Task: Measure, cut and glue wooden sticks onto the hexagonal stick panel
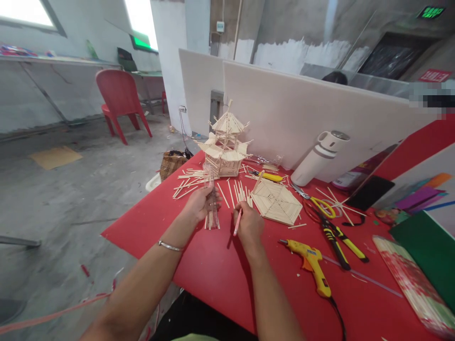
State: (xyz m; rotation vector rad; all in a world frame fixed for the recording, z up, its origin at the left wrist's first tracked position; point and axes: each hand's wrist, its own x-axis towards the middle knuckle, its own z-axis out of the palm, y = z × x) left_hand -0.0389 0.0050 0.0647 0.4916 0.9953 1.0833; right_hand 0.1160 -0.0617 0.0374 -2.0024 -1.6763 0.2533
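Note:
My left hand (199, 204) grips a clear ruler (211, 180), which lies lengthwise over a few thin wooden sticks (212, 222) on the table. In my right hand (250, 222) is a pink pencil (238, 222), its blunt end toward me; the fingers hide its tip. Loose sticks (241, 189) lie just beyond the right hand. To that hand's right rests a flat hexagonal stick panel (277, 201). A tiered pagoda model made of sticks (227, 147) stands beyond both hands.
On the red table (213, 265) lie a yellow glue gun (309, 260), pliers (334, 237), yellow-handled scissors (320, 204), a yellow utility knife (270, 177) and a bag of sticks (408, 279). A white bottle (316, 158) stands near the white board (284, 104). A red chair (119, 97) is at left.

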